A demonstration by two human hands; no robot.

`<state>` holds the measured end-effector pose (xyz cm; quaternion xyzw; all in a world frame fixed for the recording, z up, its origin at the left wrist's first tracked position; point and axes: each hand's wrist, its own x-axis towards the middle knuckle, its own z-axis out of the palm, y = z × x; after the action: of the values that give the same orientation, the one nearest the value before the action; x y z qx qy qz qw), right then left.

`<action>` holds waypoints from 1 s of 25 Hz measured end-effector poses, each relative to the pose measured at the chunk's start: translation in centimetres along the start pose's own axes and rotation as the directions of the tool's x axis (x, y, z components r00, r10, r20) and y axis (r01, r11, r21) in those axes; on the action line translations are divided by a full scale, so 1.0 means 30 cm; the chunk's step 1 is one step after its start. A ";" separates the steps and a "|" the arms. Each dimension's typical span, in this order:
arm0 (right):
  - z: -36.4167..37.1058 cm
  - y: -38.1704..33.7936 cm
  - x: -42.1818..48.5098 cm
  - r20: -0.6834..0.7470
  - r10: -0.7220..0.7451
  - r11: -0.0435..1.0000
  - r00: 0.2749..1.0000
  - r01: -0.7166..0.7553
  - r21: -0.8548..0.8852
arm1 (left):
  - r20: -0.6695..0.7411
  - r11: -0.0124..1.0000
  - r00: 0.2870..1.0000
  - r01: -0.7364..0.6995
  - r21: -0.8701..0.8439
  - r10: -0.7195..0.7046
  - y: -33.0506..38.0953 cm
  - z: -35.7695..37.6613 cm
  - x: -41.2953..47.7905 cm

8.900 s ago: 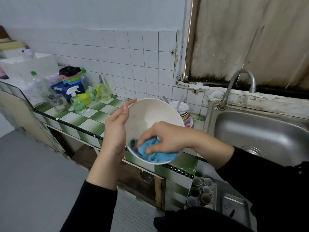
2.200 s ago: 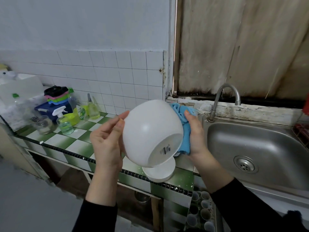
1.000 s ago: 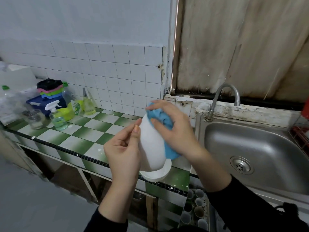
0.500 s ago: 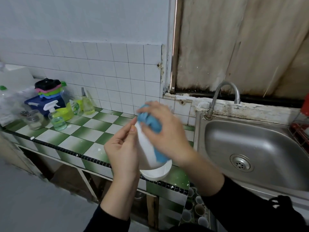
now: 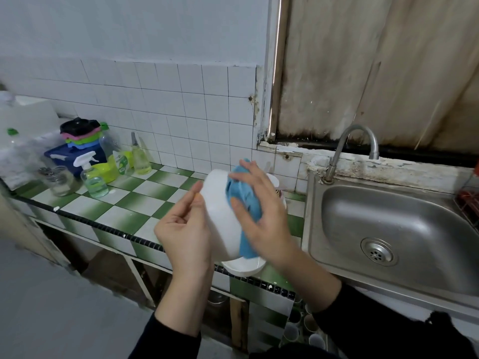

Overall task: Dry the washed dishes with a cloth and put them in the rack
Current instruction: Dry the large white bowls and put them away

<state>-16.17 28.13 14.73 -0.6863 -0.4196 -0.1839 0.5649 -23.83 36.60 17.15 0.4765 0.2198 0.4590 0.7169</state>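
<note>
Over the surface [image 5: 145,195] edge, my left hand [image 5: 184,229] grips the tilted white bowl [image 5: 220,218] while my right hand [image 5: 264,221] clutches the blue cloth [image 5: 242,195] against it; a hard push could knock the bowl loose.

- Counter [image 5: 134,203] of green-and-white chequered tiles, set against a white-tiled wall [image 5: 181,104].
- Far left of counter: glass jar [image 5: 60,180], spray bottle [image 5: 93,177] of pale green liquid, bottle of yellow liquid [image 5: 140,158], stacked coloured lids [image 5: 80,133].
- Right: steel sink [image 5: 388,216] with drain [image 5: 378,251] and curved tap [image 5: 340,145].
- Below the counter edge: cups [image 5: 308,325].
</note>
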 end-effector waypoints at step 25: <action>-0.109 -0.038 0.166 -0.002 0.391 0.875 0.920 -0.371 0.310 | 0.118 0.936 0.947 -0.316 0.156 0.300 0.001 0.017 -0.028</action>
<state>-13.44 26.94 20.02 -0.6540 -0.2808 -0.0245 0.7020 -23.88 35.62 17.28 0.5861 0.1480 0.5221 0.6016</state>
